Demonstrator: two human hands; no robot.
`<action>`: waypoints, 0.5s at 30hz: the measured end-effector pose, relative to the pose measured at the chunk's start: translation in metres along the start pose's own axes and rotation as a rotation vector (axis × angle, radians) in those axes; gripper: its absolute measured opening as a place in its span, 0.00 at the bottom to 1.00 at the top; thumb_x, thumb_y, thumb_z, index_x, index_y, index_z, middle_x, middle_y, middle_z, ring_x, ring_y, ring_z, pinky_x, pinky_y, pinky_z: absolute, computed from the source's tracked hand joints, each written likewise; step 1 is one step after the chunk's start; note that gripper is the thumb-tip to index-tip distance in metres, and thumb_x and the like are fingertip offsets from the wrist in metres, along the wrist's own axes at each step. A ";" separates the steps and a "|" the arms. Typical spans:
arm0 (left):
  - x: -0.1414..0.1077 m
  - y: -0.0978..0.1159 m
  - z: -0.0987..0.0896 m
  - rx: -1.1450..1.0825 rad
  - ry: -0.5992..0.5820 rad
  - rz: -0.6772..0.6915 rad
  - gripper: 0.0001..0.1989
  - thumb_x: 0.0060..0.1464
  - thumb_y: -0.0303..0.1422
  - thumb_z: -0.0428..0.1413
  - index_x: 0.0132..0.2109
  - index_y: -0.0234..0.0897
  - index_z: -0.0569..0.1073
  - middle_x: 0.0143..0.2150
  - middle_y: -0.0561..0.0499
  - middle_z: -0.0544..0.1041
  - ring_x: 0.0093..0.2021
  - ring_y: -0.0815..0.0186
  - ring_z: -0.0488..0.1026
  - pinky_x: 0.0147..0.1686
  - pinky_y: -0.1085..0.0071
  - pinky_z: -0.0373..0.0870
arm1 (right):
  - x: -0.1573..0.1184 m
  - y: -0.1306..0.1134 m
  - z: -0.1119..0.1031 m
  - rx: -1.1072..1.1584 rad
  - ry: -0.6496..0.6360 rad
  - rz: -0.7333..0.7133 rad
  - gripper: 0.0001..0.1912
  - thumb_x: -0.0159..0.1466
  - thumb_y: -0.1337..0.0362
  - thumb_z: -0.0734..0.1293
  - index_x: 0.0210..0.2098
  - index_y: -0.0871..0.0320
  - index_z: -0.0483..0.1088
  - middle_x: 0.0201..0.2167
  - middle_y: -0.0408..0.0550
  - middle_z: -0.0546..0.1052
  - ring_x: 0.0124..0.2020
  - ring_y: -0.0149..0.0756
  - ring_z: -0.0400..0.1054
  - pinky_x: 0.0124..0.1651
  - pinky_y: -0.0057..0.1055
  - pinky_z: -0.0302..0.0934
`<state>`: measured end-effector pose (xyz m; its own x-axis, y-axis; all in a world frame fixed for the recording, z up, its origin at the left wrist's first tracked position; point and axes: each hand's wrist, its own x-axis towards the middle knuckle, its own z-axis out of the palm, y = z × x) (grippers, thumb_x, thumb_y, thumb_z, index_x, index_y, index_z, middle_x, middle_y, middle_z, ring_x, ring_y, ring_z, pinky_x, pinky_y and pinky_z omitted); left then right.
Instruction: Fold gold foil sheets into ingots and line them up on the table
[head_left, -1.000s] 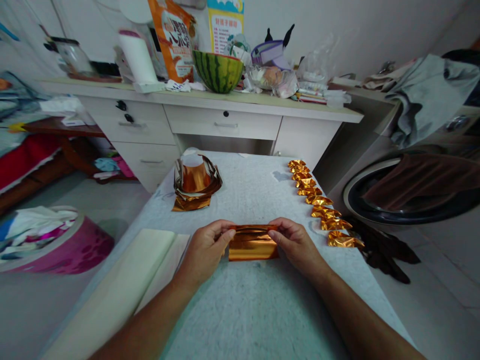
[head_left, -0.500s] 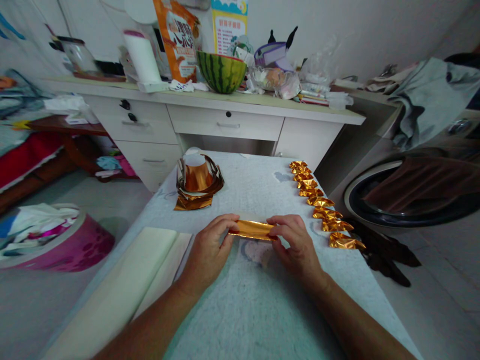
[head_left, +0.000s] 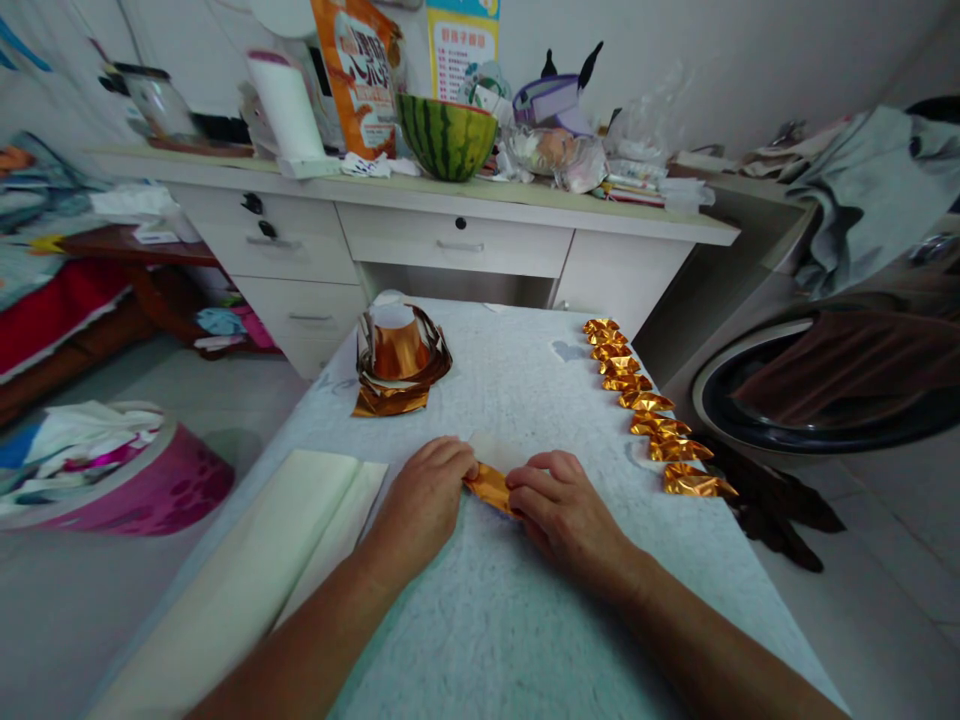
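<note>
Pinching the left end of one foil strip (head_left: 491,488), the left hand (head_left: 427,498) is closed, thumb and fingers together, over the middle of the near table (head_left: 480,620). The right hand (head_left: 566,510) is likewise closed, fingers curled over the strip's right end; its thumb is hidden. The strip sits slantwise between both hands, left end farther, right end nearer. Whether it touches the surface cannot be told.

Grip both ends with equal, light pressure. Hold the strip straight; thin foil is likely to crease or tear under a sharp pull. Press each fold flat along its full length before turning the strip.

Counts, outward from the hands:
- Foil strip in hand: one.
- Pale folded material (head_left: 266,550): one piece, near left.
- Twisted foil pieces (head_left: 699,482): about nine, in a row along the right edge; the far ones crowd together.
- Foil bundle (head_left: 390,403): one, far left, around one cone-shaped piece (head_left: 397,352); its layers overlap and cannot be counted.
- Far table (head_left: 525,213): one cut watermelon (head_left: 446,138), one orange pouch (head_left: 364,85).
</note>
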<state>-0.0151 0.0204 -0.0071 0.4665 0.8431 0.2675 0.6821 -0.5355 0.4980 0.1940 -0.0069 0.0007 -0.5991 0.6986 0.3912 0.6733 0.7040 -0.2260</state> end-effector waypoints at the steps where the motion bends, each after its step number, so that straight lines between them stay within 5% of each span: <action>1: 0.000 -0.001 -0.001 0.020 -0.001 0.002 0.11 0.54 0.19 0.47 0.34 0.38 0.69 0.41 0.48 0.75 0.48 0.60 0.70 0.49 0.62 0.68 | 0.001 -0.001 0.000 0.019 -0.025 -0.008 0.06 0.66 0.70 0.62 0.35 0.57 0.71 0.40 0.47 0.76 0.45 0.39 0.63 0.47 0.38 0.54; 8: -0.003 0.005 -0.007 0.127 -0.001 -0.001 0.16 0.47 0.16 0.47 0.38 0.38 0.73 0.43 0.47 0.75 0.48 0.57 0.66 0.50 0.56 0.63 | 0.005 -0.006 -0.004 0.163 -0.128 -0.034 0.11 0.67 0.72 0.59 0.38 0.57 0.72 0.37 0.49 0.77 0.41 0.37 0.68 0.45 0.35 0.59; 15: -0.004 0.018 -0.011 -0.097 -0.144 0.052 0.16 0.48 0.19 0.50 0.40 0.40 0.74 0.41 0.50 0.73 0.44 0.61 0.67 0.47 0.64 0.64 | 0.001 -0.003 0.000 0.267 -0.104 0.005 0.11 0.64 0.74 0.61 0.42 0.56 0.72 0.40 0.48 0.77 0.43 0.37 0.69 0.47 0.36 0.59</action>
<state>-0.0110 0.0080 0.0092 0.5801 0.7950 0.1773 0.6011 -0.5647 0.5655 0.1915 -0.0081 0.0020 -0.6470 0.7016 0.2987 0.5468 0.6999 -0.4595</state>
